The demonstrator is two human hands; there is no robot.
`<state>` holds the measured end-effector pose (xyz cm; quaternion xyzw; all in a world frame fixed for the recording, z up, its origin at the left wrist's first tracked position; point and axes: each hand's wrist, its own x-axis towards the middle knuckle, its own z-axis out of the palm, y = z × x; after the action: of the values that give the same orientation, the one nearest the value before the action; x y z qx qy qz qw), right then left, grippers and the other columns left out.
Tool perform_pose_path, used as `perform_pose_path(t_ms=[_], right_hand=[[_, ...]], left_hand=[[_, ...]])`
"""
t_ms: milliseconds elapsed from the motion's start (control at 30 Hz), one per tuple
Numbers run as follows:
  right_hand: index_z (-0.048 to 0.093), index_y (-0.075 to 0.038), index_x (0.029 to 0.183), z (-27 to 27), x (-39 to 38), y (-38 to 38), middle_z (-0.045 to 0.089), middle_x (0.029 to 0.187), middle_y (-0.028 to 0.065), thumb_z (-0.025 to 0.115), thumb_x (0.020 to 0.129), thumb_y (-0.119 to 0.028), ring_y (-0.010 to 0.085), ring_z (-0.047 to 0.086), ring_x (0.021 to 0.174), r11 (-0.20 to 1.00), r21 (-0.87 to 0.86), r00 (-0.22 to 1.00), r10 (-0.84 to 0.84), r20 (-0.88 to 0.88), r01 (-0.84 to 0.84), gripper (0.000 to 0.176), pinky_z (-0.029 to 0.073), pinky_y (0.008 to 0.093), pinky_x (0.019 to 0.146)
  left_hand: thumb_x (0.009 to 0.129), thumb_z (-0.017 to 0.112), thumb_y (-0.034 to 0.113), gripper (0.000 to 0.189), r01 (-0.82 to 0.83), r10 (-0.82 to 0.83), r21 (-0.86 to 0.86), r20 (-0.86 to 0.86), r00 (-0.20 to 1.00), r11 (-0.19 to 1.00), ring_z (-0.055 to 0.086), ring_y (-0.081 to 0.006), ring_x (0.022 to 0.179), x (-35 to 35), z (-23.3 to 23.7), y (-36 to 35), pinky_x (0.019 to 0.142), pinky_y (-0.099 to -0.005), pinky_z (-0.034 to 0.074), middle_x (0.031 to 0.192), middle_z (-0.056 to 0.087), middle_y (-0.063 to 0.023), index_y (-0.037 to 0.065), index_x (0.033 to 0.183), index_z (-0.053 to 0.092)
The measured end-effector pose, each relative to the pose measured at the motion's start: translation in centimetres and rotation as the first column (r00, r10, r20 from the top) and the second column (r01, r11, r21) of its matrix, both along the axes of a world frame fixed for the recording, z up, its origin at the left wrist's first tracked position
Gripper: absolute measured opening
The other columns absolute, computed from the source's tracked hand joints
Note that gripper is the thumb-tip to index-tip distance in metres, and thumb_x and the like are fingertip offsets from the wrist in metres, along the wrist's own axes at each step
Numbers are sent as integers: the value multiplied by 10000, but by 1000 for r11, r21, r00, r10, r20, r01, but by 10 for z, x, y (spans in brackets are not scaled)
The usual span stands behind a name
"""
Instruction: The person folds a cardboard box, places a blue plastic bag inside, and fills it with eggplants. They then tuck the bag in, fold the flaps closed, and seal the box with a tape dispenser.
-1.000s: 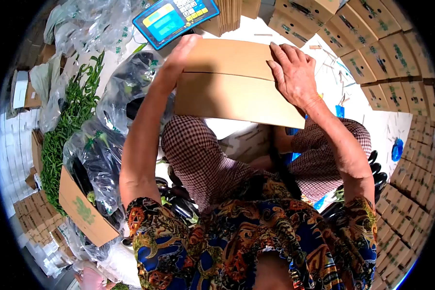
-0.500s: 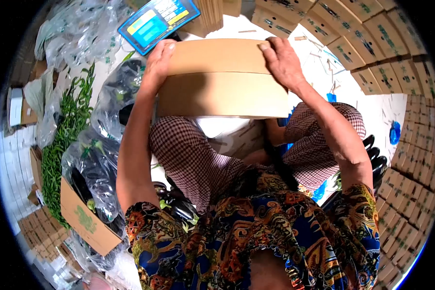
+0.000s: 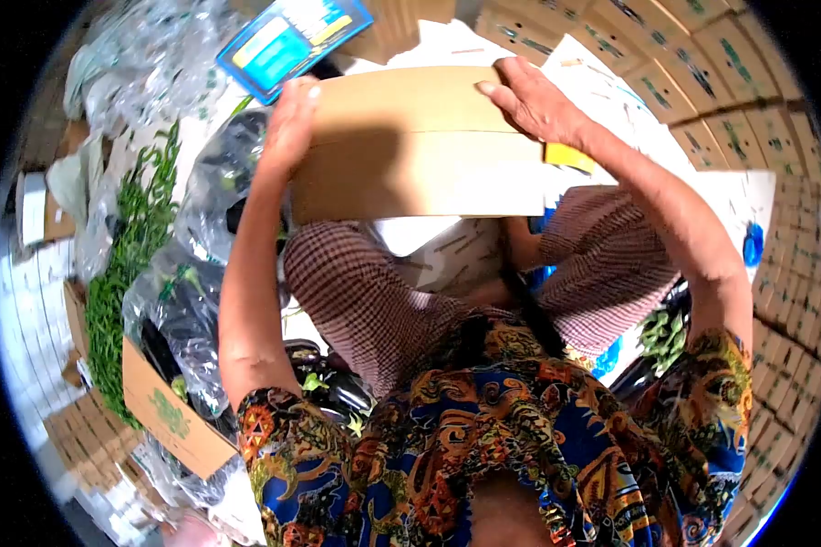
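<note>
Seen from above, a seated person in a patterned top and checked trousers held a plain brown cardboard box over the knees, at twelve o'clock in the view. A second before, the left hand had lain stretched along the box's left end. Now it was clasped round that end, fingers curled over the far corner. The box had come up nearer the camera and drifted left, its top flaps down. The right hand, which had pressed flat on the lid, now hooked its fingers over the far right edge, so both hands bore the box and it seemed to be carried rather than being closed. A yellow patch showed under the right wrist. At nine o'clock lay a heap of long green pods, loose on the floor. At eight o'clock an open carton held clear plastic bags of dark aubergines. At eleven o'clock was a blue weighing scale. From one to four o'clock ran stacked closed cartons, their contents hidden.
</note>
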<state>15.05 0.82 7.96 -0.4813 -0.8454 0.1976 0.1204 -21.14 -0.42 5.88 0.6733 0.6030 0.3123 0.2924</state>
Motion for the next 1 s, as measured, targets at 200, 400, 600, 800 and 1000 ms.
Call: perform_pose_path(t_ms=[200, 400, 600, 800, 1000], right_hand=[[437, -85, 1378, 16, 93, 31, 568, 1256, 158, 401, 926, -601, 279, 576, 1132, 931, -353, 975, -159, -156, 95, 687, 496, 386, 931], [518, -19, 1265, -155, 204, 5, 600, 1176, 210, 759, 730, -426, 382, 560, 1114, 964, -171, 901, -114, 418, 201, 715, 464, 431, 955], [355, -86, 1363, -208, 182, -45, 502, 1196, 144, 812, 606, -266, 313, 460, 1151, 913, -74, 662, -234, 712, 402, 903, 381, 443, 962], [435, -70, 1207, -212, 169, -47, 615, 1096, 230, 620, 794, -262, 393, 618, 1015, 717, -328, 722, -343, 601, 615, 492, 511, 476, 837], [552, -49, 1098, -135, 181, -63, 581, 909, 24, 755, 747, -244, 148, 534, 865, 423, -817, 339, -892, -298, 393, 450, 436, 279, 774]], left_hand=[[987, 414, 293, 319, -56, 72, -88, 194, 978, 995, 519, -199, 985, 14, 10, -2, 912, -330, 405, 1051, 570, -99, 36, 1122, 544], [981, 433, 354, 380, -116, 133, -125, 140, 981, 985, 517, -180, 985, 27, 30, -8, 902, -312, 403, 1065, 565, -85, 31, 1156, 532], [970, 452, 403, 400, -168, 181, -184, 54, 982, 968, 520, -157, 973, 26, 34, -7, 890, -295, 412, 1068, 572, -52, 73, 1178, 540], [967, 456, 435, 423, -183, 203, -197, 82, 976, 963, 513, -152, 986, 26, 35, -11, 907, -293, 402, 1078, 568, -43, 79, 1174, 549], [971, 458, 424, 424, -126, 153, -183, 141, 978, 975, 503, -147, 995, 30, 38, -14, 914, -285, 392, 1078, 562, -50, 58, 1168, 543]])
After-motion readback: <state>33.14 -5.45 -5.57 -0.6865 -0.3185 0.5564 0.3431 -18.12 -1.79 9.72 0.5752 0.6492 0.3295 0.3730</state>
